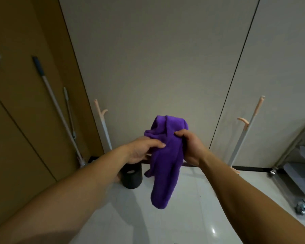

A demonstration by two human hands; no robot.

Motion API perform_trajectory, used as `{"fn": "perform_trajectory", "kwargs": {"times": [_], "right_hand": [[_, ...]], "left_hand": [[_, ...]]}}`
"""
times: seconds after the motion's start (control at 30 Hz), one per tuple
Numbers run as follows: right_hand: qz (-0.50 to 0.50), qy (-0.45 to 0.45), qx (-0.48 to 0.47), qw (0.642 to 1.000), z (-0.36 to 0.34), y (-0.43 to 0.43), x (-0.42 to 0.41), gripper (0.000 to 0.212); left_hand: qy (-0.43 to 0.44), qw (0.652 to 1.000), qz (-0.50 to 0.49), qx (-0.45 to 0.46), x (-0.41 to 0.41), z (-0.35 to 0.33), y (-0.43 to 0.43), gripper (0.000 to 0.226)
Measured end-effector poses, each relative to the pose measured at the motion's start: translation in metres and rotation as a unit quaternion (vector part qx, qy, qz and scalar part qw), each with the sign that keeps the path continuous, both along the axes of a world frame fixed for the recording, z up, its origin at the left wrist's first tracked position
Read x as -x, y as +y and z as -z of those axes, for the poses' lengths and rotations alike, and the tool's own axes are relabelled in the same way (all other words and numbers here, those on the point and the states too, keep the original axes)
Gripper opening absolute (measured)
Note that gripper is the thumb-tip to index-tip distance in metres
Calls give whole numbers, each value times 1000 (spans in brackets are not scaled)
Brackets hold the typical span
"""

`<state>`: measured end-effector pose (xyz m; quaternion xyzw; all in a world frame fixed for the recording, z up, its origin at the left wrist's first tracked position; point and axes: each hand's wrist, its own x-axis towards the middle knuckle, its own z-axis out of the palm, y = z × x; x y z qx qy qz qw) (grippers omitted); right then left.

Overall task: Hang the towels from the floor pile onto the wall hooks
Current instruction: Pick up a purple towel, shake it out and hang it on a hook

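The purple towel [165, 155] is held up in the air in front of the wall [157, 67], bunched at the top and hanging down in a loose, folded tail above the floor [192, 199]. It looks soft, light and limp: it will sag and fold wherever it is not supported, and its fleecy surface should not slip in a grip.

The right hand [190, 145] grips the gathered upper part, its fingers [179, 133] curled into the cloth. The left hand [143, 150] lies against the towel's left edge. Whether it pinches a fold or only touches it I cannot tell.

A good hold is probably near the top edge or a corner, spread between both hands so a fold can drop over a hook. The left hook [104, 111] and right hook [243, 121] stand well apart on either side, both bare.
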<state>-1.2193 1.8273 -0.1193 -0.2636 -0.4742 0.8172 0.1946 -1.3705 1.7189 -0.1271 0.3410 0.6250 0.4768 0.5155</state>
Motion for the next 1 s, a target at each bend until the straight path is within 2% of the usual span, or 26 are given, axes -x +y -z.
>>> {"fn": "perform_trajectory", "kwargs": {"times": [0.1,0.17,0.27,0.33,0.43,0.5,0.57,0.63,0.73,0.83,0.93,1.0], "right_hand": [[-11,-85,-80,993,-3,2,4,34],[-47,-108,-115,986,-7,0,5,20],[-110,-130,-193,966,-9,-7,11,17],[-104,-111,-227,962,-11,-12,16,11],[-54,-52,-190,979,-13,-15,22,14],[-6,-38,-174,984,-12,-16,25,16],[12,-29,-153,988,-8,-21,28,15],[-16,-7,-92,996,-4,-30,31,19],[-133,13,5,991,-4,-42,32,34],[-228,36,-9,973,-16,-50,28,40],[-186,105,32,976,-25,-50,30,26],[-156,159,83,971,-28,-47,33,24]], "left_hand": [[-41,998,-46,-31,-1,-24,-11,40],[-61,996,-53,-25,3,-36,-24,41],[-36,997,-65,20,5,-42,-37,43],[-6,995,-101,25,5,-38,-44,38],[49,979,-196,-39,13,-39,-54,14],[98,958,-258,-83,18,-50,-62,18],[166,941,-275,-105,21,-62,-68,20],[207,933,-266,-125,22,-73,-72,20],[207,917,-290,-177,25,-84,-73,20],[211,896,-326,-216,25,-88,-73,32],[219,872,-400,-177,32,-79,-81,28],[162,876,-441,-106,35,-62,-89,23]]}}
